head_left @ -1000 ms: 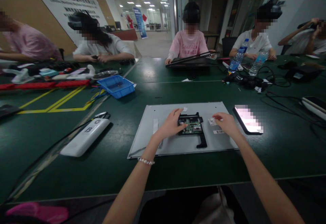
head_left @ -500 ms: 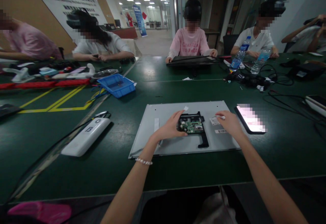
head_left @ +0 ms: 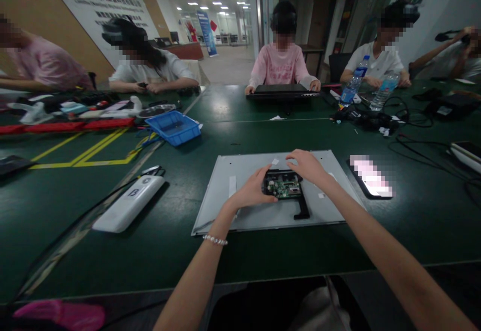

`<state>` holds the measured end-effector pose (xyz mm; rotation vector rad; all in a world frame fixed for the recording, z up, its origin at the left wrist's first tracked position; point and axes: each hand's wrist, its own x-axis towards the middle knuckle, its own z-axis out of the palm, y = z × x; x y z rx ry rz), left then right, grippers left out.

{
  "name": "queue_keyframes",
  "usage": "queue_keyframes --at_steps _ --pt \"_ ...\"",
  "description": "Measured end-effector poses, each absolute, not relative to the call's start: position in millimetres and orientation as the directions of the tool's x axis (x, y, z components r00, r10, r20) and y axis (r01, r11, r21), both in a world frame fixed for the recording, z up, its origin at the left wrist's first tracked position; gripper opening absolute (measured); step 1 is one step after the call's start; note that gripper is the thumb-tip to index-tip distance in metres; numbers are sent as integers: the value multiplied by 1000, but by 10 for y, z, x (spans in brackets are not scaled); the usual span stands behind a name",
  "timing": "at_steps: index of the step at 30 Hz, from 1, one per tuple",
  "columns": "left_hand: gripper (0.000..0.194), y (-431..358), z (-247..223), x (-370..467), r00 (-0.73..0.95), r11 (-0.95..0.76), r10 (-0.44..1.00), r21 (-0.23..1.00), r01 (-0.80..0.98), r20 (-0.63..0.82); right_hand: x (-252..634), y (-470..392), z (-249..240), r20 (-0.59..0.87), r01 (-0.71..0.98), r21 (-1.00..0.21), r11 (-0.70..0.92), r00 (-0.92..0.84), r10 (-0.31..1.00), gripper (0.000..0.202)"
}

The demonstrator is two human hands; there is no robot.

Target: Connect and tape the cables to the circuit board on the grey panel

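Note:
A grey metal panel [head_left: 270, 215] lies flat on the green table. On it sits a green circuit board [head_left: 283, 188] in a black bracket [head_left: 302, 208]. My left hand [head_left: 255, 189] grips the left side of the bracket between thumb and fingers. Above the bracket's upper right corner is my right hand [head_left: 305, 164], its fingers bent and apart from the thumb, with nothing visible in them. A small white piece [head_left: 275, 161] lies on the panel near its back edge.
A phone [head_left: 370, 176] lies right of the panel, a white power bank [head_left: 130, 203] with a cable to the left. A blue tray [head_left: 175, 128], bottles [head_left: 353, 83] and cables stand farther back. Several people sit across the table, one holding a dark flat device [head_left: 281, 92].
My right hand has moved left from the white labels to the bracket's upper right corner. The small white object in its fingers no longer shows. My left hand has stayed at the bracket.

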<state>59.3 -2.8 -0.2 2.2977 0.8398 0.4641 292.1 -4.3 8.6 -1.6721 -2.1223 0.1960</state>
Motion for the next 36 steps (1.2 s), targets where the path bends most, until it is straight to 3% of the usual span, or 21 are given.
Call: queue_keyframes --at_steps 10,17,23,27,31,34,36 --pt "104 -10 -67 580 730 -582 678 672 458 90 2518 270 -28 165 952 -139 272 -248 955 18" --pt "102 -11 -62 567 728 -580 679 675 455 93 2678 142 42 209 953 -111 283 -256 944 22" --pt "104 -39 -53 559 734 -596 674 646 478 78 3225 -148 -108 293 971 -18 240 -224 929 21" --pt "96 -42 36 543 717 -628 687 590 507 116 3394 -260 -283 283 964 -110 241 -202 937 25" --pt "53 88 111 403 575 -620 775 493 610 264 3505 -321 -328 284 935 -293 198 -112 952 29" --pt "36 236 95 205 342 -459 880 413 786 329 3638 -368 -306 296 911 -386 145 -27 955 30" --pt "33 311 62 69 220 -319 936 399 860 274 3714 -397 -293 270 894 -442 80 47 962 31"
